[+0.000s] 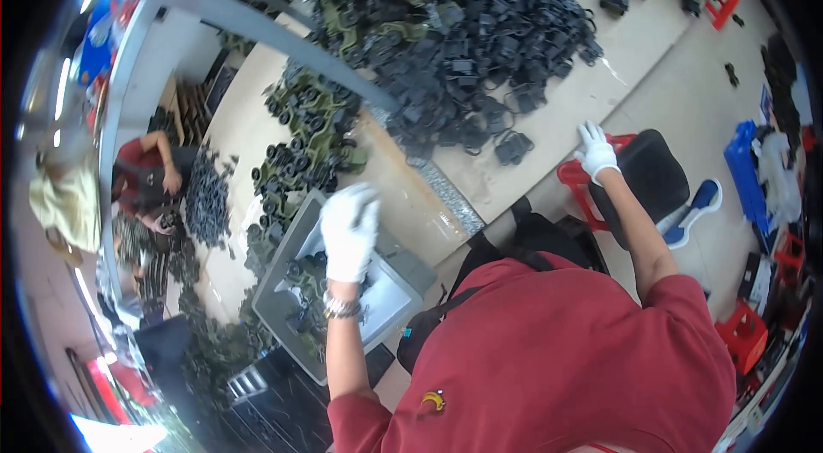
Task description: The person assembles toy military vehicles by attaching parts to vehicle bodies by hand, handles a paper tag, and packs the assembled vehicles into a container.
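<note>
My left hand (349, 234), in a white glove, is over a grey plastic bin (411, 266). Motion smears its fingers, and I cannot make out whether they hold anything. Small dark green and black parts (302, 286) lie inside the bin, partly hidden by my arm. My right hand (596, 153), gloved too, has its fingers spread at the table's near edge, by a red stool (583, 193); nothing shows in it. On the table (570, 123) ahead is a big heap of small black plastic parts (480, 59). Green wheeled toy-vehicle pieces (300, 144) run along the left.
A grey metal post (334, 67) rises from the table between the heaps. A black seat (656, 174) stands at my right, near a blue-and-white slipper (694, 213). Red stools (741, 333) are farther right. Another person (150, 170) sits at the far left by black parts.
</note>
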The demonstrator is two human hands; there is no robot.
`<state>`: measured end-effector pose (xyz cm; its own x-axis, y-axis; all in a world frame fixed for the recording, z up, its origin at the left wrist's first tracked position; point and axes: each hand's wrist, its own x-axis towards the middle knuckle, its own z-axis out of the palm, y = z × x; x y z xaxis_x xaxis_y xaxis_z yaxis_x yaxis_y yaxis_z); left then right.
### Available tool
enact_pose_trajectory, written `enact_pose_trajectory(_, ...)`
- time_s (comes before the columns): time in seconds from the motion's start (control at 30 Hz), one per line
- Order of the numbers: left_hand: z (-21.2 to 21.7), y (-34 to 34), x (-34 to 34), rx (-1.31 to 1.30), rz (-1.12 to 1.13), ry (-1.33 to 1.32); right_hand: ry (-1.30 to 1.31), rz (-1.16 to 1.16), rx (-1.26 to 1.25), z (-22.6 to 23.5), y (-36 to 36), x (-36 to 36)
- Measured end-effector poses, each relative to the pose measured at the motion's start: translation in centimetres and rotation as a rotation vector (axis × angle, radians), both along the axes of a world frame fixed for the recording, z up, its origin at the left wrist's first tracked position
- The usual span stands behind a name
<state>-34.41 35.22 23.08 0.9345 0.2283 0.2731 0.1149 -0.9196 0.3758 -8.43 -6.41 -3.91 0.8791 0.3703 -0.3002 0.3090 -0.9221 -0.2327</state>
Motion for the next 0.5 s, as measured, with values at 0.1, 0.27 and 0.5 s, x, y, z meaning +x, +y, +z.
enact_pose_trajectory(0.1, -1.5, -1.1, -0.2, 0.011, -0.143, 0.102, 0.003, 0.004, -0.015, -0.2, 0.5, -0.5)
enact_pose_trajectory(0.27, -5.2, 0.9, -3.7, -0.018, -0.233, 0.172, -0.139, 0.035, 0.156, 2.8, 3.0, -3.5)
enact_pose_trajectory(0.5, -6.0, 8.7, -2.7, 0.405, -0.142, 0.249, 0.127, 0.418, 0.819, 11.5, 23.4, -11.9)
